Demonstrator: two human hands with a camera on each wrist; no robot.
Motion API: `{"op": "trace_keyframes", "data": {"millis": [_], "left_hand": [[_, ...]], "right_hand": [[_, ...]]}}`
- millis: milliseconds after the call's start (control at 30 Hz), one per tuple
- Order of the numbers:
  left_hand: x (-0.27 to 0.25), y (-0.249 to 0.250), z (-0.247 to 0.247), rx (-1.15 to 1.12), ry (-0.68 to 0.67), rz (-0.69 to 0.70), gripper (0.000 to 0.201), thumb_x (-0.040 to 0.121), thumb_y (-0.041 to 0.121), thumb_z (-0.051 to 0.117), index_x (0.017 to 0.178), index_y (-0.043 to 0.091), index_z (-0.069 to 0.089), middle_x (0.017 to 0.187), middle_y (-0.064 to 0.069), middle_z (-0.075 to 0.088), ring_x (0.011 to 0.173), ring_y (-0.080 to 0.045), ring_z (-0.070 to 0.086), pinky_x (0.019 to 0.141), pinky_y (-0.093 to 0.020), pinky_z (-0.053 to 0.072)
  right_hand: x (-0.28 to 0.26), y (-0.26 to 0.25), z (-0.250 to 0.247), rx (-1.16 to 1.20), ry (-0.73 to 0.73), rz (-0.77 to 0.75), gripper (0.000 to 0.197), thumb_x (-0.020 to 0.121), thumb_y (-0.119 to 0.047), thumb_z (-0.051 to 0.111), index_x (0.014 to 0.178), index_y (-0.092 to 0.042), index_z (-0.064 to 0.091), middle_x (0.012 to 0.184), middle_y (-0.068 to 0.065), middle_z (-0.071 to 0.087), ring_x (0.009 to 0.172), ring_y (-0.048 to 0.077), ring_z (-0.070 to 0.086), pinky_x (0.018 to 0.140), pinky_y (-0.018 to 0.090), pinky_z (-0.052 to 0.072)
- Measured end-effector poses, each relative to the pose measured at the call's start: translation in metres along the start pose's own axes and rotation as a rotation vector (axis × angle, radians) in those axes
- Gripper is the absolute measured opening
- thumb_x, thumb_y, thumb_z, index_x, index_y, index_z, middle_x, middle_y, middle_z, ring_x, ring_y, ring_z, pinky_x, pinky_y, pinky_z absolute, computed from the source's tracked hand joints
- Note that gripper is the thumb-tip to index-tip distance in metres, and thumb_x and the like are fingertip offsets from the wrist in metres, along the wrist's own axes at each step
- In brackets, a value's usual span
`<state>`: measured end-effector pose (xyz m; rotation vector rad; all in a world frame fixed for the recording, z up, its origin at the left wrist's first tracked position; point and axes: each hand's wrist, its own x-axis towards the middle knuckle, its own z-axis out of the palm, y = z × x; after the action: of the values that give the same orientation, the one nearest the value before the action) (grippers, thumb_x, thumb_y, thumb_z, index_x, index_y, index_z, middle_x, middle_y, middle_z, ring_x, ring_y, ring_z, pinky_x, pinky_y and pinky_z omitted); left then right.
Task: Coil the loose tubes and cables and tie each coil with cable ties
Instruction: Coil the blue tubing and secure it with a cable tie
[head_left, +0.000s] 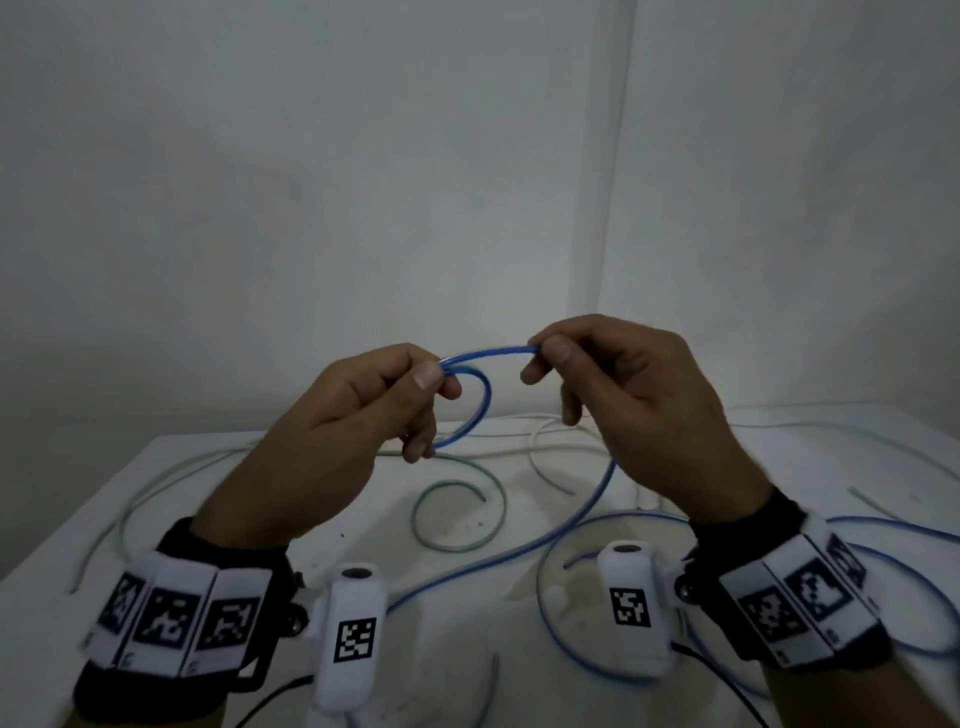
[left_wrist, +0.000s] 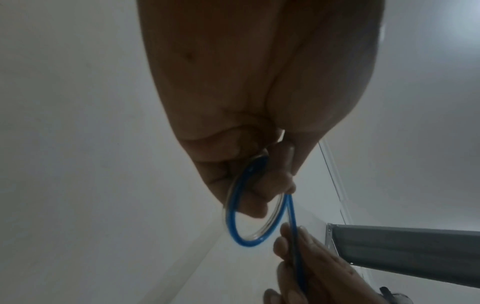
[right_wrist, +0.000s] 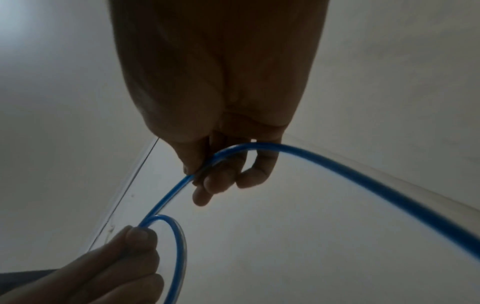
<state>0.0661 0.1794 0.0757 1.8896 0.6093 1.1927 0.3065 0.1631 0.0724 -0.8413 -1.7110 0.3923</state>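
Note:
A thin blue tube (head_left: 488, 356) is held up above the white table (head_left: 156, 499). My left hand (head_left: 363, 410) pinches the tube where a small loop (head_left: 475, 415) crosses itself, thumb on top. My right hand (head_left: 618, 379) pinches the same tube a short way to the right, between thumb and forefinger. From there the tube runs down under my right hand to the table in long blue curves (head_left: 582, 519). The loop (left_wrist: 233, 226) hangs below my left fingers in the left wrist view, and the right wrist view shows the tube (right_wrist: 337, 168) trailing off to the right.
A green tube (head_left: 457, 514) lies curled in the middle of the table. Pale tubes (head_left: 550, 457) lie along the far side and a pale one (head_left: 130, 514) on the left. More blue tube (head_left: 893, 540) loops at the right. White walls stand behind.

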Motion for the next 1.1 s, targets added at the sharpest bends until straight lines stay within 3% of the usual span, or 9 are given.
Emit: {"op": "trace_keyframes", "data": {"millis": [167, 267, 367, 467, 567, 733, 900, 1000, 1100], "left_hand": [[0.001, 0.000, 0.009, -0.229, 0.033, -0.030, 0.027, 0.100, 0.024, 0.039, 0.091, 0.006, 0.058, 0.062, 0.004, 0.035, 0.056, -0.016, 0.037, 0.063, -0.029, 0.047], [0.002, 0.001, 0.016, -0.374, 0.066, -0.037, 0.026, 0.099, 0.024, 0.040, 0.091, 0.006, 0.055, 0.063, 0.002, 0.033, 0.056, -0.015, 0.037, 0.062, -0.028, 0.048], [0.004, 0.000, 0.022, -0.481, 0.074, -0.060, 0.026, 0.098, 0.025, 0.040, 0.093, 0.005, 0.055, 0.064, 0.001, 0.040, 0.060, -0.016, 0.046, 0.066, -0.028, 0.050], [0.002, -0.002, 0.014, -0.225, 0.070, -0.016, 0.027, 0.098, 0.029, 0.047, 0.095, 0.013, 0.069, 0.077, -0.003, 0.062, 0.076, -0.017, 0.056, 0.075, -0.028, 0.050], [-0.001, 0.000, 0.001, 0.094, 0.046, 0.007, 0.022, 0.095, 0.029, 0.057, 0.103, 0.026, 0.077, 0.092, -0.001, 0.074, 0.074, -0.009, 0.059, 0.070, -0.021, 0.049], [-0.002, 0.002, 0.004, -0.022, 0.111, 0.076, 0.015, 0.092, 0.018, 0.065, 0.100, 0.017, 0.078, 0.087, -0.010, 0.074, 0.068, -0.017, 0.065, 0.069, -0.025, 0.055], [0.002, -0.008, 0.012, -0.193, 0.115, 0.075, 0.029, 0.083, 0.043, 0.072, 0.100, 0.020, 0.077, 0.088, -0.008, 0.072, 0.070, -0.018, 0.065, 0.070, -0.026, 0.054], [0.003, -0.010, 0.021, -0.266, 0.139, 0.079, 0.022, 0.085, 0.031, 0.066, 0.098, 0.015, 0.074, 0.084, -0.008, 0.071, 0.070, -0.019, 0.064, 0.070, -0.028, 0.054], [0.003, -0.012, 0.025, -0.307, 0.112, 0.075, 0.021, 0.086, 0.028, 0.064, 0.099, 0.015, 0.074, 0.084, -0.010, 0.070, 0.073, -0.019, 0.064, 0.074, -0.029, 0.055]], "right_hand": [[0.000, -0.004, 0.016, 0.384, -0.208, 0.258, 0.028, 0.109, -0.012, 0.042, 0.116, -0.004, 0.067, 0.105, 0.009, 0.075, 0.060, 0.027, 0.060, 0.062, 0.036, 0.052], [-0.001, -0.009, 0.030, 0.687, -0.283, 0.367, 0.034, 0.107, -0.026, 0.040, 0.108, -0.007, 0.068, 0.089, 0.011, 0.065, 0.052, 0.025, 0.051, 0.053, 0.035, 0.043], [-0.003, -0.010, 0.034, 0.865, -0.317, 0.425, 0.033, 0.107, -0.028, 0.040, 0.096, -0.012, 0.067, 0.075, 0.005, 0.050, 0.050, 0.020, 0.044, 0.052, 0.030, 0.040], [-0.002, -0.009, 0.027, 0.817, -0.270, 0.390, 0.032, 0.105, -0.028, 0.042, 0.089, -0.015, 0.067, 0.071, -0.001, 0.043, 0.053, 0.015, 0.034, 0.053, 0.026, 0.034], [0.000, -0.010, 0.017, 0.664, -0.249, 0.346, 0.032, 0.104, -0.029, 0.043, 0.090, -0.014, 0.066, 0.070, -0.002, 0.041, 0.054, 0.014, 0.032, 0.053, 0.027, 0.030], [0.000, -0.012, 0.020, 0.684, -0.209, 0.318, 0.034, 0.105, -0.029, 0.042, 0.097, -0.012, 0.070, 0.072, 0.001, 0.048, 0.052, 0.014, 0.038, 0.052, 0.026, 0.035], [0.001, -0.010, 0.029, 0.880, -0.290, 0.329, 0.041, 0.099, -0.045, 0.044, 0.103, -0.013, 0.070, 0.078, 0.010, 0.061, 0.062, 0.030, 0.059, 0.063, 0.039, 0.052], [0.000, -0.010, 0.032, 0.986, -0.281, 0.319, 0.043, 0.097, -0.047, 0.045, 0.100, -0.013, 0.071, 0.081, 0.011, 0.064, 0.070, 0.030, 0.063, 0.069, 0.043, 0.052], [0.001, -0.010, 0.034, 0.959, -0.240, 0.297, 0.046, 0.102, -0.044, 0.039, 0.092, -0.012, 0.071, 0.081, 0.011, 0.064, 0.067, 0.026, 0.060, 0.066, 0.037, 0.049]]}}
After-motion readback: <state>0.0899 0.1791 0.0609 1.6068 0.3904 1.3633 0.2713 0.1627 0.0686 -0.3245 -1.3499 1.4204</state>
